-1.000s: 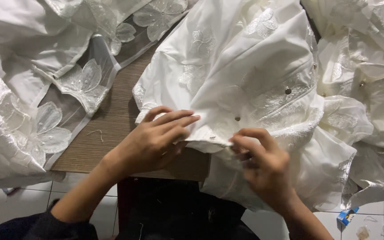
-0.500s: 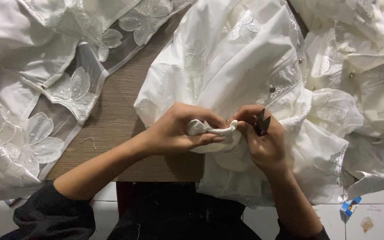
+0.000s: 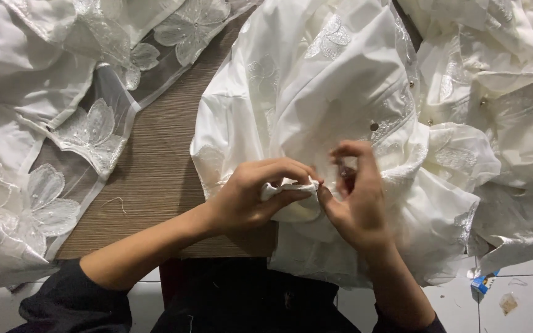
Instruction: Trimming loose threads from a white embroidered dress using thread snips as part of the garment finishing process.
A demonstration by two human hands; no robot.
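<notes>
Head view — left hand (image 3: pixel 248 197), right hand (image 3: pixel 353 197) pinch white garment (image 3: pixel 316 92) fold.

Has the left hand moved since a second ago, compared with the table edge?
Yes. The left hand has curled from lying flat on the white garment into pinching a bunched fold, and sits slightly farther right along the wooden table edge.

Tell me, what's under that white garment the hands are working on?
The white garment lies on a brown wooden table, bare to its left. Its lower edge hangs over the table's front. What lies beneath its middle is covered.
</notes>
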